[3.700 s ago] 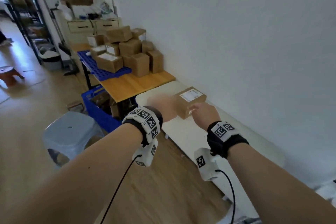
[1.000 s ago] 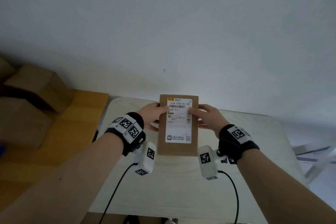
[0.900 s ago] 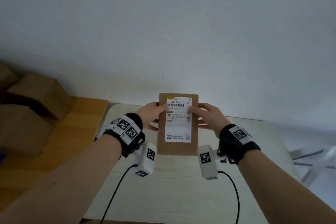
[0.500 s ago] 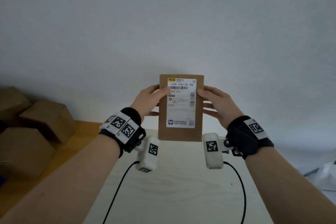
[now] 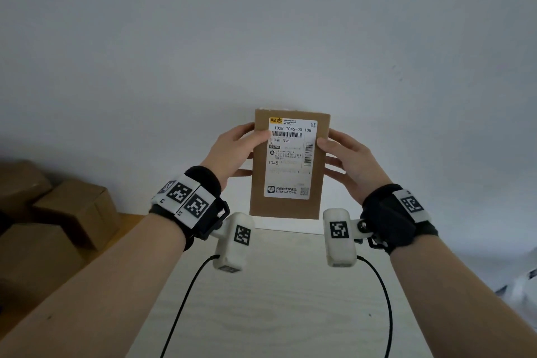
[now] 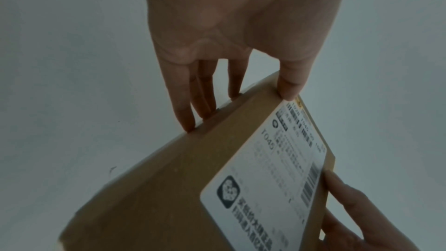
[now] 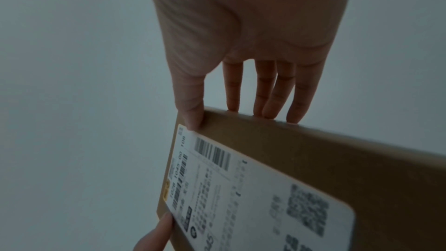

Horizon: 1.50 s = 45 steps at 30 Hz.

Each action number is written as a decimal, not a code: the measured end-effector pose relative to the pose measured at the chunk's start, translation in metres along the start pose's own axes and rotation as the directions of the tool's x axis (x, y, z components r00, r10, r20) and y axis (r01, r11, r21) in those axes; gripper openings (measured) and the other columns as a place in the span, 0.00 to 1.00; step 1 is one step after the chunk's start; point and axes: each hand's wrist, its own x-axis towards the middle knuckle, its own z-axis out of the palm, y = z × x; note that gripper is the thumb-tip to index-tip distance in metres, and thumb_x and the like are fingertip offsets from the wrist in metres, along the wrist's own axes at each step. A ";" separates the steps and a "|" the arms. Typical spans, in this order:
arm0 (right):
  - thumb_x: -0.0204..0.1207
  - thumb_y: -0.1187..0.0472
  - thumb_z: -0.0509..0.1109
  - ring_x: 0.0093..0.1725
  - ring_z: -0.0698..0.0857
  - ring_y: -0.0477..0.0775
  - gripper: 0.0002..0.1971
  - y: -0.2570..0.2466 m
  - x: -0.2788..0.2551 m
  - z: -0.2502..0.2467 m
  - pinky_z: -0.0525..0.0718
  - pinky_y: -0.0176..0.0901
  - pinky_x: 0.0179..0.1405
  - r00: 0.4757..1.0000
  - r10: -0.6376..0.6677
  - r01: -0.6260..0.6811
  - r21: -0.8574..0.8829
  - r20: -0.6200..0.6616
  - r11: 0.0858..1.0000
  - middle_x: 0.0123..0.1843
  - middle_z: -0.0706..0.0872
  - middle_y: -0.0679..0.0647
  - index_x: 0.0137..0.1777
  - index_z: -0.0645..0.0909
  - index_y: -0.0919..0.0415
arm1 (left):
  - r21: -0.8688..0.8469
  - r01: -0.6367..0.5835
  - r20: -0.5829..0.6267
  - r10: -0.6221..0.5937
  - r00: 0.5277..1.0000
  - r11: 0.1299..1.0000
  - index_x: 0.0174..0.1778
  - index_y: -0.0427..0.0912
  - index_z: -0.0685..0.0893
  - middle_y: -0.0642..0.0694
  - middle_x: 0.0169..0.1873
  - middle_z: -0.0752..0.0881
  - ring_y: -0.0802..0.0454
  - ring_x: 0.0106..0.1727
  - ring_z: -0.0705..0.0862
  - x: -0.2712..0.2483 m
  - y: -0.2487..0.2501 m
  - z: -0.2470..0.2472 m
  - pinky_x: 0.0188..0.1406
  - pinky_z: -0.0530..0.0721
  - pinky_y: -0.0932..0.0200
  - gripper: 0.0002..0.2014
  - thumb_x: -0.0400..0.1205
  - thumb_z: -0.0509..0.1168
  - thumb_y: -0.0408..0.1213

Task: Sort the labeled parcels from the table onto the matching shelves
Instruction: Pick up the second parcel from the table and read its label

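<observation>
Head view: both hands lift a parcel [image 5: 289, 164] upright above the white table [image 5: 279, 299], label [image 5: 290, 157] facing the wearer; left hand [image 5: 232, 151] and right hand [image 5: 347, 161] pinch its side edges. The step looks like label reading.

Left wrist view: the thumb lies on the front face, fingers [image 6: 185, 106] behind the edge.

Right wrist view: the same hold, fingers [image 7: 265, 91] behind.

Next, probably a turn toward the matching shelf, none in view; boxes [image 5: 58, 218] sit left.
</observation>
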 end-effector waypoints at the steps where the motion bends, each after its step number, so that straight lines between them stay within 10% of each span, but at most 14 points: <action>1: 0.74 0.59 0.74 0.47 0.89 0.51 0.21 0.000 0.000 0.001 0.85 0.46 0.56 1.000 -0.002 0.002 0.000 0.002 1.000 0.47 0.92 0.50 0.67 0.82 0.53 | 0.000 -0.001 -0.001 0.001 1.000 1.000 0.70 0.53 0.82 0.50 0.57 0.90 0.49 0.60 0.86 0.000 0.000 -0.001 0.59 0.85 0.44 0.21 0.80 0.67 0.49; 30: 0.74 0.67 0.72 0.48 0.89 0.49 0.23 0.007 -0.030 0.004 0.85 0.40 0.51 0.999 -0.008 0.010 0.074 -0.032 0.997 0.54 0.90 0.57 0.70 0.78 0.59 | -0.012 0.024 -0.045 -0.024 0.999 1.000 0.67 0.47 0.82 0.50 0.53 0.90 0.50 0.58 0.87 -0.020 -0.006 -0.002 0.49 0.87 0.51 0.21 0.80 0.68 0.50; 38: 0.74 0.66 0.73 0.40 0.89 0.52 0.08 0.015 -0.045 0.003 0.87 0.37 0.46 0.989 0.034 -0.017 0.114 -0.143 0.993 0.46 0.91 0.57 0.52 0.82 0.64 | -0.030 -0.017 -0.052 0.015 0.999 0.999 0.63 0.44 0.82 0.48 0.52 0.90 0.52 0.50 0.88 -0.024 -0.022 -0.002 0.49 0.88 0.55 0.16 0.81 0.68 0.44; 45: 0.77 0.65 0.68 0.48 0.88 0.49 0.15 0.024 -0.074 0.004 0.84 0.40 0.51 0.972 0.020 -0.011 0.037 -0.236 0.999 0.51 0.90 0.56 0.63 0.82 0.64 | -0.092 -0.049 -0.054 0.044 0.998 0.995 0.62 0.44 0.84 0.49 0.52 0.90 0.51 0.54 0.88 -0.033 -0.038 0.015 0.52 0.88 0.53 0.16 0.80 0.68 0.44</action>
